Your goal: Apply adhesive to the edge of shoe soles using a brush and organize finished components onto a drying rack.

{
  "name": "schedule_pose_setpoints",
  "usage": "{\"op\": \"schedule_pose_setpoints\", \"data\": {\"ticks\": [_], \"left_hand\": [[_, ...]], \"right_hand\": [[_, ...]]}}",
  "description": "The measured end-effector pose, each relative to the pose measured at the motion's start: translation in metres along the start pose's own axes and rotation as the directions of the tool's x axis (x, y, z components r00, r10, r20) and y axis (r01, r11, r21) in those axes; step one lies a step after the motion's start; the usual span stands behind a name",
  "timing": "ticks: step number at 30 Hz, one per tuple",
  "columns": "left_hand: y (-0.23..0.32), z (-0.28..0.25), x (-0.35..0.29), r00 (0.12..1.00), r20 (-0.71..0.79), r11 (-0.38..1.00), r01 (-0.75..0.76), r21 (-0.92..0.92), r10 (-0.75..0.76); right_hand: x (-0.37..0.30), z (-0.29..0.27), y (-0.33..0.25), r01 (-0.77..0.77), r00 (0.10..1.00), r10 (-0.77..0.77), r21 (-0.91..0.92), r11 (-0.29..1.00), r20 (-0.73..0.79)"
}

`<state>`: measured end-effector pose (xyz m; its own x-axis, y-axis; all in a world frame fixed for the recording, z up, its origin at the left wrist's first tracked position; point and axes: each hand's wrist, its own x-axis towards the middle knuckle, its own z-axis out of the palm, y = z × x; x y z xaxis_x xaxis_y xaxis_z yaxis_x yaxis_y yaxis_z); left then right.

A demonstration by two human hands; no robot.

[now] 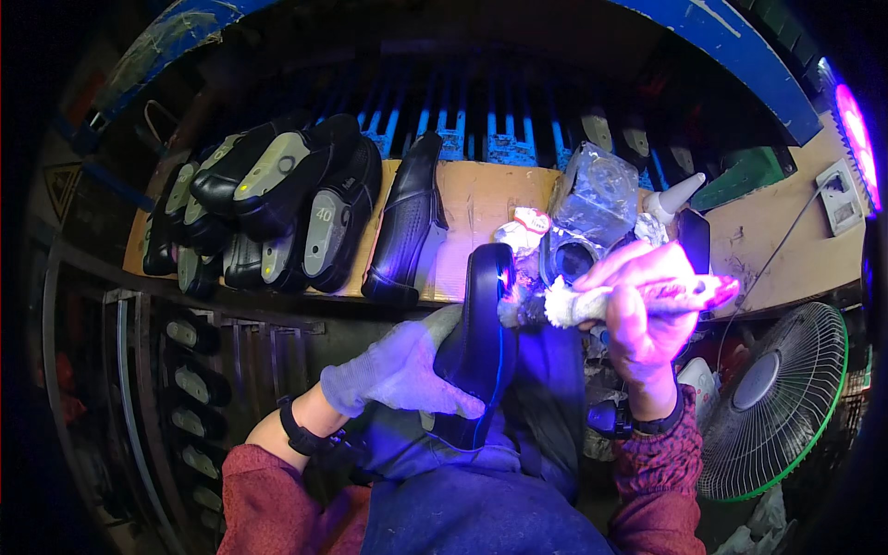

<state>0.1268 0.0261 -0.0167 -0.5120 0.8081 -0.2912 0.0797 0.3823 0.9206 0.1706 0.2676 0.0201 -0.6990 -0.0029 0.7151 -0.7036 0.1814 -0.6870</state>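
Observation:
My left hand, in a pale glove, grips a black shoe from its left side. The shoe stands toe away from me over my lap, its sole edge facing right and a grey last partly visible. My right hand is closed around a brush with a pale, fluffy wrapping along its handle. The dark bristles point left and meet or nearly meet the sole edge; exact contact is hard to tell. Purple light falls on my right hand and the shoe's edge. Just beyond the brush sits a grimy pot with a round dark opening.
Several black shoes on grey lasts are piled on the bench at left; one more shoe lies beside them. A grey block and white cone-shaped nozzle stand beyond the pot. A fan is at right, a shoe rack at left.

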Motion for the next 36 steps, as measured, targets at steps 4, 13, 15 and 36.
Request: {"op": "schedule_pose_setpoints", "data": {"ticks": [4, 13, 15, 36], "left_hand": [[-0.009, -0.004, 0.008, 0.998, 0.056, 0.932, 0.024, -0.361, -0.004], [-0.049, 0.001, 0.022, 0.996, 0.035, 0.727, 0.087, -0.681, -0.086], [-0.057, 0.002, 0.024, 0.995, 0.078, 0.771, 0.098, -0.629, -0.063], [-0.062, 0.070, 0.013, 0.971, -0.054, 0.004, -0.054, -0.999, -0.232]], "right_hand": [[-0.020, 0.009, -0.009, -0.258, 0.965, 0.256, 0.026, 0.966, 0.056], [-0.007, 0.023, 0.025, -0.405, 0.882, 0.398, 0.026, 0.914, -0.252], [-0.010, 0.025, 0.028, -0.358, 0.920, 0.365, 0.068, 0.931, -0.141], [-0.078, -0.040, 0.052, -0.439, 0.884, 0.299, -0.422, 0.793, -0.358]]}}
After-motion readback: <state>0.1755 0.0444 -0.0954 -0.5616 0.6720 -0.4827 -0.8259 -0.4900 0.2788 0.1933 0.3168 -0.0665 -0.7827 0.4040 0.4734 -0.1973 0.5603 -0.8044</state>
